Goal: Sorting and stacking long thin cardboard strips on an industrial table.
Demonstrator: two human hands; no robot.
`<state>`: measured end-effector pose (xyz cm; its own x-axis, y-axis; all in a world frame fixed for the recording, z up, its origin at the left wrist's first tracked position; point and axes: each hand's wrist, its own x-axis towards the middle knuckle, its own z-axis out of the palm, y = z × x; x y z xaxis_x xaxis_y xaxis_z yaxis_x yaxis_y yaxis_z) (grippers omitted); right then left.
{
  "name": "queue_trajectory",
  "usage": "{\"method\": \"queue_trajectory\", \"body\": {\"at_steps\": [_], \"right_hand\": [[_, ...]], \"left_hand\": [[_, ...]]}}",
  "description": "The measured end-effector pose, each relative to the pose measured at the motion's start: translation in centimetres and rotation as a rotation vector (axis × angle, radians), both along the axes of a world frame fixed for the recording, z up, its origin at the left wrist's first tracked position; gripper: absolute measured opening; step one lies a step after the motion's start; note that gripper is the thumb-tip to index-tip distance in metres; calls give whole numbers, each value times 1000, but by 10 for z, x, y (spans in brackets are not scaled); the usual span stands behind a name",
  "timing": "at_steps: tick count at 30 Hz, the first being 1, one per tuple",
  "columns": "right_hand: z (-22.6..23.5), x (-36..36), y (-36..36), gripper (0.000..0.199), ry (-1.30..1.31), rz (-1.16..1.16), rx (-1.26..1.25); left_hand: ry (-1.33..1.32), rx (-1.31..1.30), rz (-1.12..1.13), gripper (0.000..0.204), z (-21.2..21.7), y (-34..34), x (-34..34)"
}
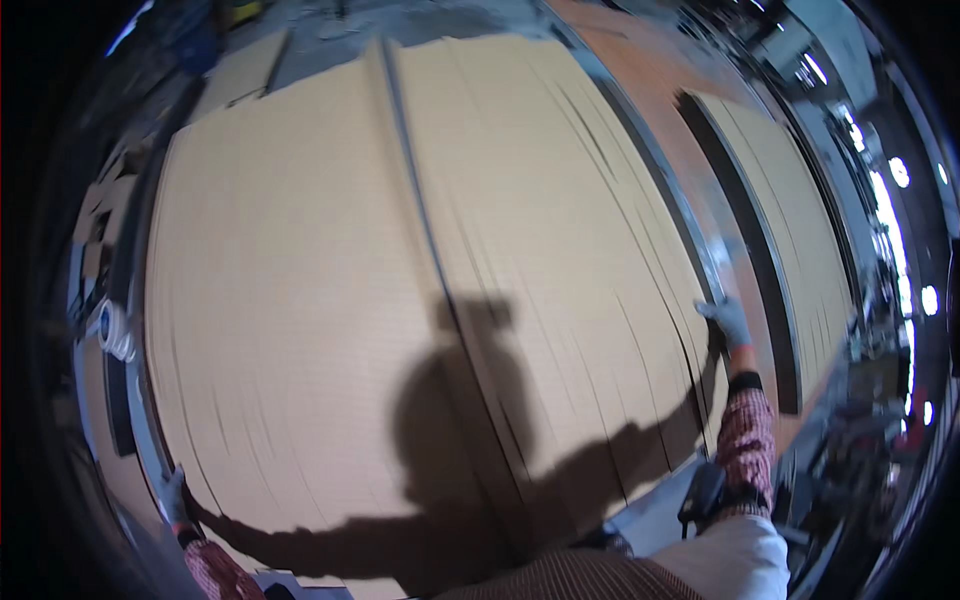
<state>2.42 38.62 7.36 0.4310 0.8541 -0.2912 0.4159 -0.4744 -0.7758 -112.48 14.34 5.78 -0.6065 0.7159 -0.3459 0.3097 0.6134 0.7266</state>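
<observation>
Two broad tan cardboard panels, a left panel (280,260) and a right panel (560,250), lie side by side before me with a dark seam between them. Long creases run down both, mostly on the right one. At the near left edge, my left hand (175,500) in a grey glove grips the border, its thumb side up and its other fingers partly hidden. Farther up on the right, my gloved right hand (729,321) holds the outer edge, with the thumb toward the cardboard. My shadow falls across the near half.
Beyond a reddish-brown strip (640,50) on the right lies a stack of cardboard (780,220) with dark sides. A white roll (115,330) sits off the left edge. Cardboard pieces (105,215) lie farther left. A dark pouch (704,492) is by my right arm.
</observation>
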Motion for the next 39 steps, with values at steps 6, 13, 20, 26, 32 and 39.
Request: {"method": "queue_trajectory", "body": {"at_steps": [6, 13, 20, 26, 32, 39], "right_hand": [[-4, 19, -7, 53, -71, -65, -13], [-35, 63, 1, 73, -408, 155, 172], [-21, 68, -16, 55, -185, 43, -80], [6, -17, -9, 66, -199, 35, -189], [-4, -12, -42, 75, -144, 218, 171], [49, -78, -45, 62, -513, 0, 235]], "left_hand": [[-15, 155, -50, 36, -10, 44, 27], [1146, 186, -169, 61, 8, 81, 46], [455, 511, -901, 66, 92, 164, 579], [631, 406, -1108, 73, 13, 166, 623], [773, 437, -1129, 72, 1, 173, 625], [776, 469, -1151, 76, -34, 170, 608]]}}
